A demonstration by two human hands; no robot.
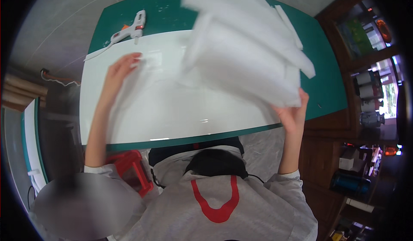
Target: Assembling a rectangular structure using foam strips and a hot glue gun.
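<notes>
My right hand (293, 112) grips the lower right corner of a white, foam-like sheet structure (241, 56), with the thumb and fingers on its edge. Raised over the right half of the table, this piece is smeared by motion; it has folded or layered panels and a long strip along its upper side. Over the left part of a glossy white board (159, 107), my left hand (122, 69) has half-bent fingers slightly apart, with no object clearly seen in them. A white glue gun (131, 30) lies just beyond that hand, its cord running off to the left.
The green table (167, 10) shows around the white board. A narrow white strip (289, 26) rests at the far right, partly behind the raised piece. A red stool (133, 168) stands below the near left edge. Wooden shelves (322, 163) with assorted goods line the right side.
</notes>
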